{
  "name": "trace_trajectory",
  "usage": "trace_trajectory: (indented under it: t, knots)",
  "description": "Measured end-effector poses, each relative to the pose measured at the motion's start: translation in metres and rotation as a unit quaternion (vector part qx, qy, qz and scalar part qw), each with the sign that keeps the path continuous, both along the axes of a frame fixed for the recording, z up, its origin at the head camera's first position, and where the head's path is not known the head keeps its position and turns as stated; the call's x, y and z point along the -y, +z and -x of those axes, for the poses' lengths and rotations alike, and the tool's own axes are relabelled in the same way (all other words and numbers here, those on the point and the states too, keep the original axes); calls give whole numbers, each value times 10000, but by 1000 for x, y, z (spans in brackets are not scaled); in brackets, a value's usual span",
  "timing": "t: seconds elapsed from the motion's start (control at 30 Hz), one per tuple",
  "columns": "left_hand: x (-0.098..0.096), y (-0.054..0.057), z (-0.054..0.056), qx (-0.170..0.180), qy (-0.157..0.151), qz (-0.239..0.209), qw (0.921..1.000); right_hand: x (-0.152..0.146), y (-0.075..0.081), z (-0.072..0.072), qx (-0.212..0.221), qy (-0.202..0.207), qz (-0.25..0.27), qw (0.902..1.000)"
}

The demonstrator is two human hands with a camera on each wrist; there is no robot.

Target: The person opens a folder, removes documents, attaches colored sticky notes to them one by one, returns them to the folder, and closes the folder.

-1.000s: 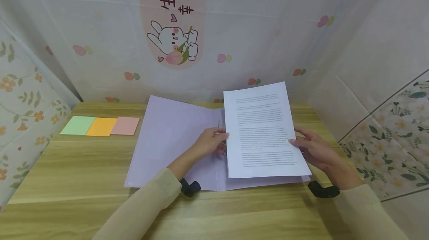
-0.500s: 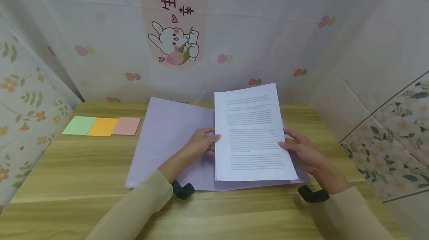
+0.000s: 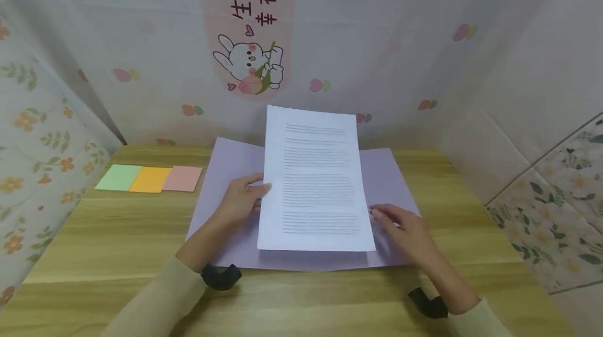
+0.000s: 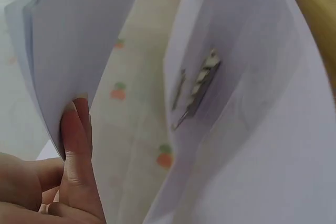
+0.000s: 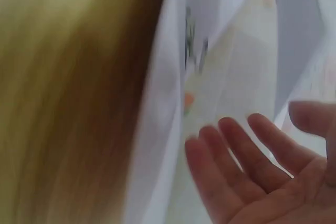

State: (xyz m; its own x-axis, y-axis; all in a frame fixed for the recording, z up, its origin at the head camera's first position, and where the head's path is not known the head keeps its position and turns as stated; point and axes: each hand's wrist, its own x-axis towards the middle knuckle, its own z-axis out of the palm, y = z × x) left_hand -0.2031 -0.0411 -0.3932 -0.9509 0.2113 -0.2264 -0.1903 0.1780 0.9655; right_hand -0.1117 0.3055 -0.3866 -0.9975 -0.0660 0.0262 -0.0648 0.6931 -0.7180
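A stack of printed paper sheets (image 3: 317, 180) is held up, tilted, over the middle of an open lavender file folder (image 3: 388, 185). My left hand (image 3: 237, 201) pinches the stack's left edge between thumb and fingers; the left wrist view shows the thumb (image 4: 76, 135) against the sheets. To the right of the paper is my right hand (image 3: 407, 235), over the folder's right cover. Its fingers (image 5: 252, 156) are relaxed and spread in the right wrist view, with nothing in them. A metal clip (image 4: 203, 85) stands inside the folder; from the head view the paper hides it.
Green (image 3: 119, 177), orange (image 3: 149, 180) and pink (image 3: 182, 178) sticky note pads lie side by side left of the folder on the wooden table (image 3: 301, 300). A patterned curtain (image 3: 386, 54) hangs behind the table, with a tiled wall (image 3: 560, 206) at the right.
The stack has moved left from the folder's right side to over its middle, carried by my left hand. My right hand, earlier at the paper's right edge, has let go of it.
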Motion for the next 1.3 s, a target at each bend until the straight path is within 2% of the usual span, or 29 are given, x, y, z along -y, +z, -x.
trace_trajectory:
  t: [0.07,0.13,0.2,0.3,0.4,0.53,0.7,0.9,1.13,1.3]
  knots:
    - [15,3,-2,-94,49,105,9999,18,-5,-11,-634,246,-725,9950]
    - [31,6,-3,-205,138,192,9995,37,-11,-20,-1021,631,-1195,9855]
    - [45,8,-5,-330,215,286,9988,55,-17,-27,-1262,941,-1634,9739]
    - [61,11,-9,-400,383,406,9976,79,-22,-33,-1283,1148,-2078,9629]
    - [74,12,-12,-348,571,384,9970,97,-28,-34,-1005,1259,-2279,9603]
    - [87,11,-13,-257,790,213,9963,113,-33,-34,-270,1503,-2287,9615]
    - [94,6,-11,-99,1000,184,9948,122,-38,-33,291,1500,-2427,9580]
    - [99,6,-12,-94,1119,43,9937,117,-42,-32,516,1463,-2559,9542]
    - [99,3,-12,-76,1043,-187,9943,95,-40,-34,544,1252,-2730,9523]
    - [99,-1,-13,-17,974,-11,9952,72,-38,-35,595,1195,-2824,9500]
